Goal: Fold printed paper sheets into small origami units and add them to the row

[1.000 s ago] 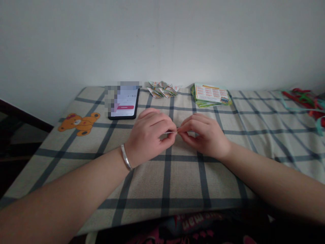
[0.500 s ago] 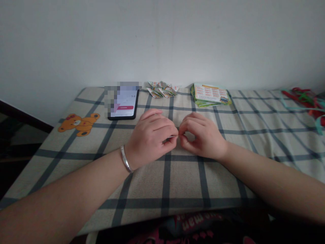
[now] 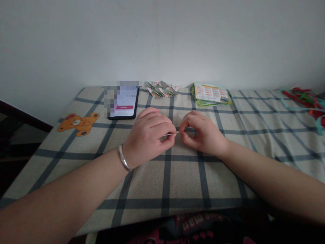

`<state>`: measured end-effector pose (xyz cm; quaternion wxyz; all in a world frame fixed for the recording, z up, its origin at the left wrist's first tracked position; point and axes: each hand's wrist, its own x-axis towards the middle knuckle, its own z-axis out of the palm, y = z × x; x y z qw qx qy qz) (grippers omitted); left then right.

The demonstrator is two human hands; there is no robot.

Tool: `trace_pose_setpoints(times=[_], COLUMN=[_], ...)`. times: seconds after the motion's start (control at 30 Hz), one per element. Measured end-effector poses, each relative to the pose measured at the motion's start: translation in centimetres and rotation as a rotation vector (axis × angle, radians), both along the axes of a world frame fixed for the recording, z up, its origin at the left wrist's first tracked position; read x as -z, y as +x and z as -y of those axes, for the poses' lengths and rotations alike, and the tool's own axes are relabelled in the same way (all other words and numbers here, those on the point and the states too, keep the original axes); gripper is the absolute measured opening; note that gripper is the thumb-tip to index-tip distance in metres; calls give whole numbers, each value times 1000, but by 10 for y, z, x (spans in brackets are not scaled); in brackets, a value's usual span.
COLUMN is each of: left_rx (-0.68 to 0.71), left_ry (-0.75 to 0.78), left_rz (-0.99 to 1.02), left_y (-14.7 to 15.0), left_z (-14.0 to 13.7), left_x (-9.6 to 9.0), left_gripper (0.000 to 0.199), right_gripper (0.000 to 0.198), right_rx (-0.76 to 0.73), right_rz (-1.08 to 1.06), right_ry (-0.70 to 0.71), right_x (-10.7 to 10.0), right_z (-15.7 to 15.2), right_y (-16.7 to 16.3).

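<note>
Pinching is being done by 2 hands at once: the thin pale piece (image 3: 177, 132), perhaps paper, is held edge-on between the fingertips of the left hand (image 3: 152, 134) and those of the right hand (image 3: 200, 134). Its far end is seen through the gap between the left thumb and forefinger, and a short stretch is bared between the 2 hands. By the right hand, only a small bit of the end is gripped, with thumb and forefinger bent into a ring.

For good control, the piece is best kept firm in the left pinch, while small, even pressure is applied from the right. Too hard a pull could tear or crumple it. Edges should be lined up before being pressed; whether a crease is already there cannot be told.

Steadiness can be gained by resting the wrists on the checked cloth (image 3: 182, 183) below the hands. The folded papers (image 3: 162, 91) beyond the left hand, and the printed stack (image 3: 212, 94) beyond the right hand, should be left undisturbed by the knuckles.
</note>
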<state>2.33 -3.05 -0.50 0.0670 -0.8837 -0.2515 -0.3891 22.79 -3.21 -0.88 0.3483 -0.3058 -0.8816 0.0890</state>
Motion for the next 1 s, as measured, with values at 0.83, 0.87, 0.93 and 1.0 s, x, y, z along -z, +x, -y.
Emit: trace_pose_setpoints(times=[0.83, 0.87, 0.93, 1.0], left_rx=[-8, -5, -9, -14], left_ry=[-99, -102, -112, -135], left_rz=[15, 9, 3, -3], left_y=[-2, -2, -2, -3], left_z=[-5, -5, -5, -5], left_x=[6, 6, 5, 6], left_gripper=[11, 11, 10, 8], right_gripper=[3, 1, 2, 3], right_rx=[25, 30, 51, 84], right_rz=[44, 48, 58, 71], right_ry=[52, 57, 59, 55], right_x=[4, 4, 5, 6], right_z=[-2, -3, -4, -4], right_y=[5, 5, 5, 6])
